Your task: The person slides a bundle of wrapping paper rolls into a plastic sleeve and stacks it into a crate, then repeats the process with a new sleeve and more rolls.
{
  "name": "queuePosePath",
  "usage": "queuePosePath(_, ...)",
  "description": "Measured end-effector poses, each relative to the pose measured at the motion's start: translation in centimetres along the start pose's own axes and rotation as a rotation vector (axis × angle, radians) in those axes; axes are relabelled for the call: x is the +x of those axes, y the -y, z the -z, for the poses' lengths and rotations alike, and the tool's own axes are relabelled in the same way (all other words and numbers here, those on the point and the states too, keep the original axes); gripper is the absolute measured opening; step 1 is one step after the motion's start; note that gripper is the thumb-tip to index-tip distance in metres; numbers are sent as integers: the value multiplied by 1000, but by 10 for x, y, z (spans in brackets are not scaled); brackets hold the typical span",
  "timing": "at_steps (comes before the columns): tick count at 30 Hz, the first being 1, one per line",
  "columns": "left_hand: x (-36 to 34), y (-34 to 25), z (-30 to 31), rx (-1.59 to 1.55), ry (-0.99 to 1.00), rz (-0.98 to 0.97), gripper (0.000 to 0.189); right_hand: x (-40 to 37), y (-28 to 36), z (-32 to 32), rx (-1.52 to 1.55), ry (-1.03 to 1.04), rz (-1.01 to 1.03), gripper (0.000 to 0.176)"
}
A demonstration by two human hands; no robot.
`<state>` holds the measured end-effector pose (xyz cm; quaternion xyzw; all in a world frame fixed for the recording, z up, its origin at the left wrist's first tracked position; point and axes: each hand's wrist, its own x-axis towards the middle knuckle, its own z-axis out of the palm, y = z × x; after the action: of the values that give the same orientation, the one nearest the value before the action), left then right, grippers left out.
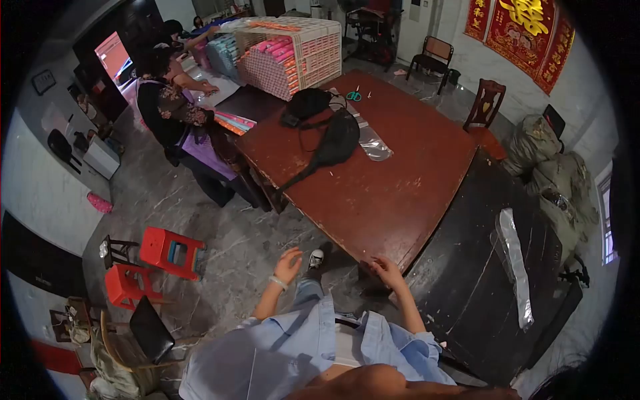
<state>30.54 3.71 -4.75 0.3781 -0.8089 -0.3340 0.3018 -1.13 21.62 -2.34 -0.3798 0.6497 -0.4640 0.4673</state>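
You can read very little here. High on the wall (587,100), at its upper right, a red banner (527,27) bears one large gold Chinese character, possibly 壽, cut by the top of the view. The left scroll (477,17) and the right scroll (555,57) flanking it carry gold characters too small to read.

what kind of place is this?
Probably a small informal packing workshop, maybe in a home: stacked pink packs beside a white crate, clear plastic bags on big wooden tables, a person at a far table.
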Motion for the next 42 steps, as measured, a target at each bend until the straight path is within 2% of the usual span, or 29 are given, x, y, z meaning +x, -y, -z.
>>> queuePosePath(5,142,-10,-8,-84,89,-48,24,107,14,32,178,-182,-63,37)
queuePosePath(7,187,-13,-11,-208,184,28,24,149,21,45,262,-447,-162,37)
queuePosePath(8,208,-9,-17,-180,276,-53,23,171,31,52,379,-489,-178,37)
queuePosePath(9,228,-6,-25,-152,361,-138,23,194,41,60,367,-506,-185,37)
queuePosePath(10,244,-5,-30,-166,368,-141,23,219,48,66,434,-610,-188,35)
queuePosePath(11,257,-3,-33,-130,462,-209,23,246,49,72,505,-708,-192,34)
queuePosePath(13,276,-3,-33,-53,596,-291,23,297,41,93,543,-703,-184,32)
queuePosePath(16,292,-1,-36,-77,625,-337,21,345,52,102,546,-746,-229,32)
queuePosePath(24,295,21,-27,-271,599,-207,21,408,57,107,410,-840,-427,37)
queuePosePath(26,294,27,-25,-302,622,-188,21,415,57,108,245,-960,-396,34)
queuePosePath(27,292,31,-23,-304,600,-181,21,416,56,110,237,-971,-403,34)
queuePosePath(29,289,37,-24,-317,590,-180,21,423,30,118,320,-926,-252,24)
queuePosePath(33,288,38,-23,-264,573,-182,20,410,-16,156,118,-1042,-249,20)
queuePosePath(36,292,32,-25,-238,580,-184,19,349,-2,183,110,-1020,-278,19)
queuePosePath(37,293,28,-27,-230,574,-191,19,327,9,187,-32,-1072,-245,20)
queuePosePath(38,297,18,-26,-219,581,-199,19,309,3,199,-38,-1096,-259,20)
queuePosePath(40,297,13,-35,-200,590,-231,19,266,-7,226,-172,-966,-296,21)
queuePosePath(42,296,3,-44,-232,644,-253,19,225,-13,237,-130,-968,-325,21)
